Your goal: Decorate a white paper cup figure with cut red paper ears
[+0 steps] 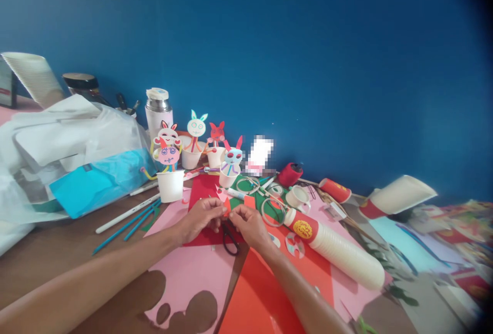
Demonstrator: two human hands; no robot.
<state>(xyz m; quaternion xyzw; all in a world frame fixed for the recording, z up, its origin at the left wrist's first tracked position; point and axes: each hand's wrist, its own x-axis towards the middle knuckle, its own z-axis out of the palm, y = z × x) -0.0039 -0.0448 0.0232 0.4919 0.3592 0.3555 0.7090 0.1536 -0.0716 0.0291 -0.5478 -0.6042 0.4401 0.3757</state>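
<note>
My left hand (200,219) and my right hand (249,226) meet in the middle of the head view, fingertips pinched on a small red-orange paper piece (227,204). Its lower part is hidden by the fingers. Just beneath them lie scissors (231,244) with black handles, their blades mostly covered. Dark red paper (200,185) and pink paper (185,272) spread under the hands, the pink sheet having round cut-outs. An orange-red sheet (262,293) lies below my right forearm. Beyond the hands, paper animal figures, among them a blue-faced one (233,156), stand in white paper cups (171,186).
On the right lies a long stack of paper cups (346,257), with a white mug (297,197) and red thread spool (290,173) behind it. To the left are blue sticks (127,226), a plastic bag (77,133) and a thermos (157,110). A blue wall (308,67) rises behind.
</note>
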